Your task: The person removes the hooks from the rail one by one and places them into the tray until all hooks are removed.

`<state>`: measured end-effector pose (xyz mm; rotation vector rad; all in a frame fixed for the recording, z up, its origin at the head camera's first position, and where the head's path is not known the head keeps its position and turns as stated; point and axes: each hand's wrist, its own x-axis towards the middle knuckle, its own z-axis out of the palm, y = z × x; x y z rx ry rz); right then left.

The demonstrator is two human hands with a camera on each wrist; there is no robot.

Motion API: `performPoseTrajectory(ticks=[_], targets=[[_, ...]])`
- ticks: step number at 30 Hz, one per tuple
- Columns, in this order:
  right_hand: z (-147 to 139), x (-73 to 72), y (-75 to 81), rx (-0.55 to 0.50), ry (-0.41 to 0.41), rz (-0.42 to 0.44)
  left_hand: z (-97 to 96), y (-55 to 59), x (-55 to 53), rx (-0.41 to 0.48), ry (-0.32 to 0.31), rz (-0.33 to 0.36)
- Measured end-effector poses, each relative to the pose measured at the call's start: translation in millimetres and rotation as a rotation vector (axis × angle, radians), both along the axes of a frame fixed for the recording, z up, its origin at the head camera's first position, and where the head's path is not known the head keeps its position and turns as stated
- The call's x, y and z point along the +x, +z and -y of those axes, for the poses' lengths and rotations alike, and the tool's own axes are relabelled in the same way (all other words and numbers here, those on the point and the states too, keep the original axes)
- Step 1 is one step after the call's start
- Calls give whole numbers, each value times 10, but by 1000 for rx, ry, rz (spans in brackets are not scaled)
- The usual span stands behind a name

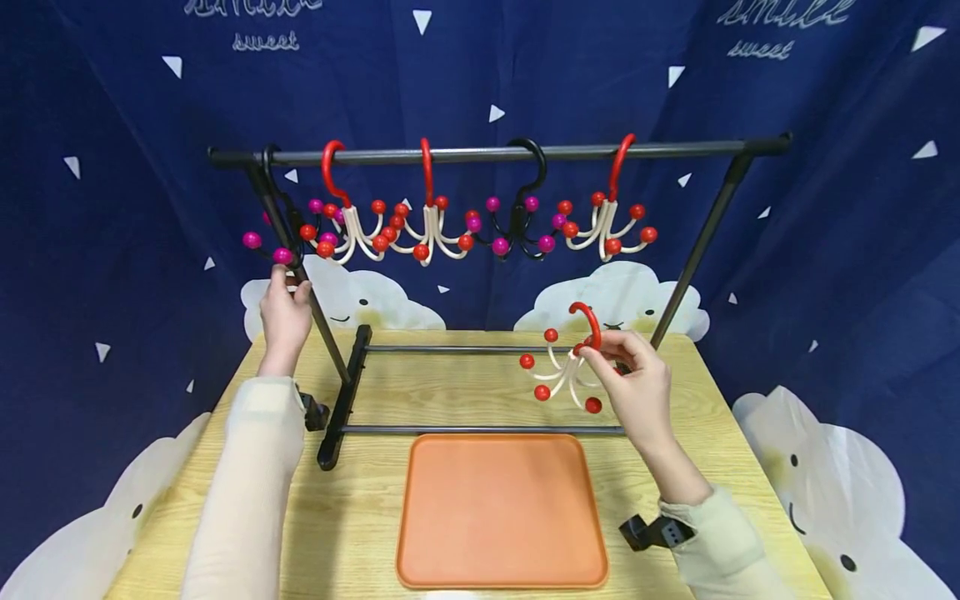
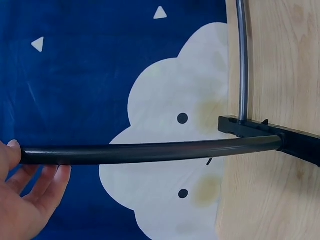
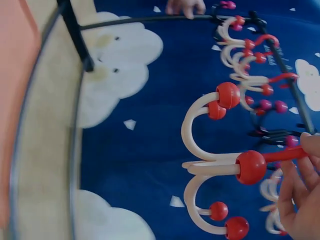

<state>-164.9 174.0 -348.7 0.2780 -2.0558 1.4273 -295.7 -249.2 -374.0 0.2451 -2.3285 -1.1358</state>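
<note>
My left hand is at the left post of a black clothes rack, with fingers and thumb gripping it from both sides in the left wrist view. Between the thumb and fingers of my right hand is the red hook of an octopus-shaped hanger, with curved cream arms tipped by red balls. This hanger is in the air, in front of the rack's right side and below its top rail. Several similar hangers hang from that rail, including a red-hooked one and a black one with magenta balls.
An orange tray lies on the wooden table, in front of the rack's lower bars. The left foot of the rack stands on the table. Behind everything hangs a dark blue curtain with white clouds and triangles.
</note>
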Motion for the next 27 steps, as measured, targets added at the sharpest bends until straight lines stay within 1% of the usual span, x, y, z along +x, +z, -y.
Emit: performPoseTrajectory(ticks=[2, 4, 7, 11, 14, 16, 18, 21, 27], targets=[[88, 61, -50, -1, 22, 27, 7, 13, -1, -11, -5, 0], [168, 117, -90, 27, 28, 44, 12, 24, -2, -19, -12, 0], [248, 155, -192, 66, 34, 62, 15, 27, -4, -23, -14, 2], [282, 100, -499, 85, 48, 96, 14, 18, -8, -17, -8, 6], [313, 68, -748, 92, 78, 125, 6, 12, -9, -18, -14, 9], [359, 76, -873, 96, 105, 148, 3, 9, -7, -20, -19, 12], [411, 91, -983, 83, 135, 187, 3, 10, 1, -21, -19, 19], [491, 106, -1127, 66, 152, 240, 10, 14, 13, -22, -15, 24], [652, 138, -1352, 48, 188, 263, 8, 13, 12, -32, -12, 23]])
